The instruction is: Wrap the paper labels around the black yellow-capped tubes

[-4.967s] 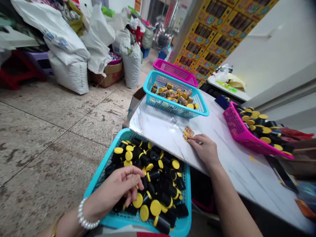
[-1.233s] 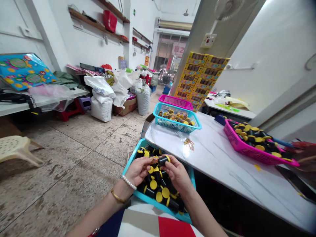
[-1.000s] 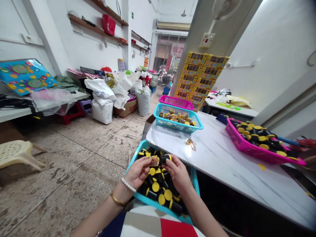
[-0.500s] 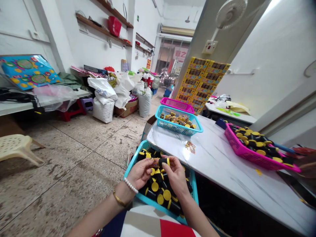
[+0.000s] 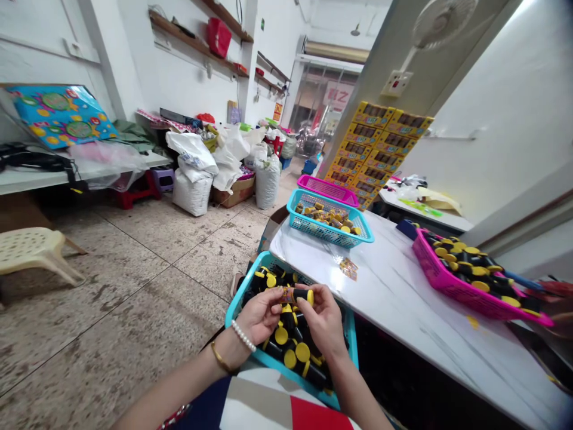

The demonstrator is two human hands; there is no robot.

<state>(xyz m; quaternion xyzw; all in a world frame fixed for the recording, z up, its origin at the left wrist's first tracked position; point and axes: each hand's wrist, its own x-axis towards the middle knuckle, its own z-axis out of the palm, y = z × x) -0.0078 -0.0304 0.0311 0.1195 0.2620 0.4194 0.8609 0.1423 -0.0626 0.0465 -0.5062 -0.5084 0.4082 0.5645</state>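
Between my hands, above the turquoise basket (image 5: 353,358), is a small black cylindrical container (image 5: 299,294) with a yellow cap. My right hand (image 5: 326,319) grips it near the capped end. My left hand (image 5: 259,313) pinches an orange printed sticker (image 5: 287,294) at the container's other end; whether it is fully stuck down I cannot tell. Below both hands, the basket is heaped with similar black containers (image 5: 293,334) with yellow caps. A few loose orange stickers (image 5: 348,269) lie on the white marbled table (image 5: 385,286) beside the basket.
Another turquoise basket (image 5: 329,230) on the table holds containers with orange labels. A pink basket (image 5: 436,269) of black containers stands at the right, with a person's hand (image 5: 561,325) beyond it. Yellow boxes (image 5: 371,152) are stacked behind. A cream stool (image 5: 33,251) stands left.
The container and sticker have shifted slightly right in view with both hands. More of the orange print now shows along the container. The camera view has turned a little left.
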